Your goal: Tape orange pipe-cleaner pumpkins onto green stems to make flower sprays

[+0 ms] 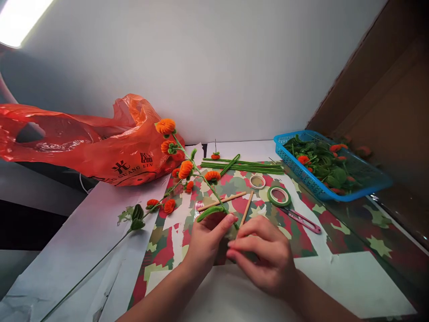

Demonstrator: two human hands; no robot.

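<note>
My left hand [208, 239] pinches a green flower stem [214, 192] between thumb and fingers. The stem leans up to the left and carries several fuzzy orange flowers [185, 170] and small green leaves. A larger fuzzy green leaf [211, 213] curves out over the left hand. Close beside the stem's lower end, my right hand [263, 252] is closed, thumb against fingertips; what it pinches is too small to make out. A thin wooden stick [247, 208] reaches down to the right fingers, and another wooden stick [221, 201] lies behind the stem.
Green fuzzy wires [248, 167] lie at the back. Nearby are a green tape roll [279, 197], a pale tape roll [257, 181] and a pink cutter [303, 220]. A blue basket [301, 174] stands right, an orange plastic bag [100, 152] left. Another flower stem [90, 273] lies left.
</note>
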